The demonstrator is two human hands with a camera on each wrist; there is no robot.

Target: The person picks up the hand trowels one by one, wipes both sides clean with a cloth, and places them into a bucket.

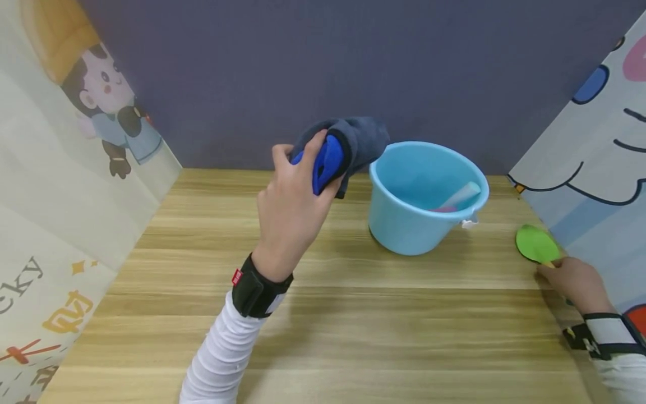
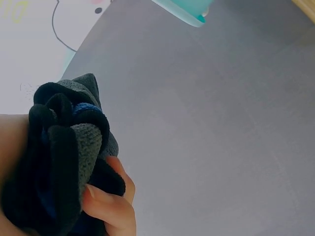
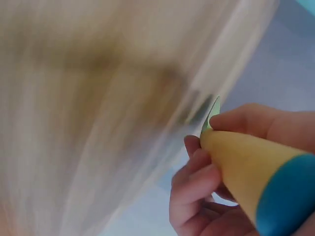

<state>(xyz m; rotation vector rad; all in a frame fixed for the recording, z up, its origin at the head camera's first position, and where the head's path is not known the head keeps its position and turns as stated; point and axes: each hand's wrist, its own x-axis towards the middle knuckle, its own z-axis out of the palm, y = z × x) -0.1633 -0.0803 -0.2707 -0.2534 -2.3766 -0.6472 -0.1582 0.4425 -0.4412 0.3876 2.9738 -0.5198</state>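
Your left hand (image 1: 290, 210), clamped on the bunched dark cloth (image 1: 348, 143), is up just left of the blue bucket (image 1: 426, 196) rim & nearer it, while your right hand (image 1: 575, 283) pinches the green spoon (image 1: 536, 244) low at the table's (image 1: 323, 336) right edge.

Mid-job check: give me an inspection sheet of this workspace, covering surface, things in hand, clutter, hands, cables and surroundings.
Surface: wooden table, bare wood in front.
Things in hand: bundled dark grey and blue cloth raised beside the bucket's rim; toy spade with green blade, yellow and blue handle, low at the table's right edge.
Clutter: light blue bucket upright on the table, a pale stick-shaped item and something pink inside.
Hands: left hand grips the cloth; right hand grips the spade's handle.
Cables: nothing seen.
Surroundings: dark grey back wall; cartoon-printed panels on the left and right.
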